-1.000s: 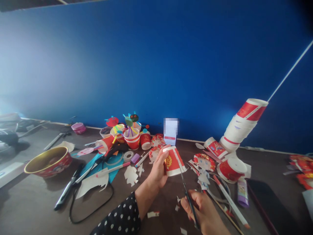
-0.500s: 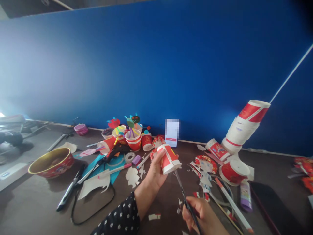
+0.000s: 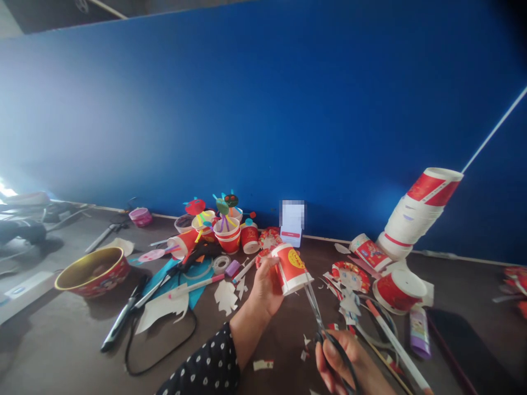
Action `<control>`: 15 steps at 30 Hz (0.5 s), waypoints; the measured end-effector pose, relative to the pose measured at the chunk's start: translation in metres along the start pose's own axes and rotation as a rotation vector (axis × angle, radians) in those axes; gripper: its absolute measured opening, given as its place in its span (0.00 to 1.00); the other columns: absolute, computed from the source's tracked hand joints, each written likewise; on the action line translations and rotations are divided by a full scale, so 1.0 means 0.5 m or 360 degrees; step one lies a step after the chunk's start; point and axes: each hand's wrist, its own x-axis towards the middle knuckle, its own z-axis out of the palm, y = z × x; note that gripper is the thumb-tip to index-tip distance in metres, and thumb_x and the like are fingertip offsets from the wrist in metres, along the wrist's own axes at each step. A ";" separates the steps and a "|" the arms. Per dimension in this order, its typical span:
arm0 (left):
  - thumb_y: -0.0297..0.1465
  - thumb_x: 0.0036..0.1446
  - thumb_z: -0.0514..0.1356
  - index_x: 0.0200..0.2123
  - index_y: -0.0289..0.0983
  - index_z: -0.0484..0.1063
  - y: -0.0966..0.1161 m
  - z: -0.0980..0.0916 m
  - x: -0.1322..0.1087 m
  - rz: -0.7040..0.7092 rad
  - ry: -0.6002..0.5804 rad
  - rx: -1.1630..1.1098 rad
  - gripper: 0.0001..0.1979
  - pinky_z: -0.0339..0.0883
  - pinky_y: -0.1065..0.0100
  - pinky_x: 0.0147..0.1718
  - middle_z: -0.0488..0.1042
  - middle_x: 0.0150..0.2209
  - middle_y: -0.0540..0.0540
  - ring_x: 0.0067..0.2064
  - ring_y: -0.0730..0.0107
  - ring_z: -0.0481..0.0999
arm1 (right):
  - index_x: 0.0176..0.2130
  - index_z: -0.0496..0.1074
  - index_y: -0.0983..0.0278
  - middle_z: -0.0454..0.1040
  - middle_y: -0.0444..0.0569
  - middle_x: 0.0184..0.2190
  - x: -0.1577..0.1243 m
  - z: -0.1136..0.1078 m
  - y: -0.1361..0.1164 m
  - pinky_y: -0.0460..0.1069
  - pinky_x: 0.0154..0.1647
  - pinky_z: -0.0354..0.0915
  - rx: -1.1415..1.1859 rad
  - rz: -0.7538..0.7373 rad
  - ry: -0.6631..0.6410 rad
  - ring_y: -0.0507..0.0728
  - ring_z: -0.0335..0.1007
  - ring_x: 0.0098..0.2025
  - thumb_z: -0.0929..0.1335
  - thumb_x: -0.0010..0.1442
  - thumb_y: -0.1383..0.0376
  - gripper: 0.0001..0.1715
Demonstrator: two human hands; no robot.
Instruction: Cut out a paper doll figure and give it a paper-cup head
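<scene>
You've got the red paper cup point(image 3: 291, 270) wrapped firmly in your left hand point(image 3: 263, 291), held up over the brown tabletop point(image 3: 74, 334). Your right hand point(image 3: 343, 365) has its fingers closed through the black-handled scissors point(image 3: 316, 318), tips right at the cup's rim. Cutting's the step in hand, and the next snip calls for a steady left grip

"What's filling the view?"

"A deep blue wall point(image 3: 263, 109) is stretching right across, with a thin white strip point(image 3: 325, 240) running along its foot."

"And the light?"

"It's coming from the left, a bright glare point(image 3: 7, 189) washing the wall pale, while a dark ceiling point(image 3: 61, 13) is showing above. A white rod point(image 3: 496, 129) is slanting across the right side, and a brown tabletop point(image 3: 53, 345) is meeting the wall."
</scene>
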 end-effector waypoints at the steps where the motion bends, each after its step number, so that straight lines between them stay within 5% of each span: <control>1: 0.32 0.44 0.56 0.43 0.33 0.66 0.000 0.000 0.000 -0.0012 -0.0009 0.0001 0.20 0.63 0.52 0.40 0.73 0.39 0.39 0.39 0.54 0.73 | 0.21 0.63 0.64 0.61 0.41 0.15 0.002 0.000 0.003 0.44 0.19 0.49 0.0025 -0.0001 0.0008 0.48 0.51 0.17 0.61 0.47 0.40 0.30; 7: 0.34 0.46 0.57 0.42 0.35 0.67 -0.005 -0.003 0.000 -0.0035 -0.0045 0.0020 0.18 0.64 0.54 0.38 0.73 0.38 0.41 0.38 0.55 0.73 | 0.20 0.61 0.65 0.59 0.40 0.12 0.023 -0.006 0.024 0.42 0.14 0.42 0.0087 0.0049 -0.0188 0.45 0.48 0.14 0.62 0.41 0.36 0.33; 15: 0.35 0.49 0.57 0.39 0.33 0.70 -0.007 -0.002 0.003 -0.0045 -0.0042 0.0025 0.15 0.65 0.56 0.37 0.73 0.39 0.41 0.37 0.57 0.73 | 0.21 0.61 0.65 0.60 0.41 0.14 0.023 -0.012 0.019 0.42 0.16 0.44 0.0053 0.0063 -0.0232 0.46 0.49 0.16 0.62 0.41 0.36 0.34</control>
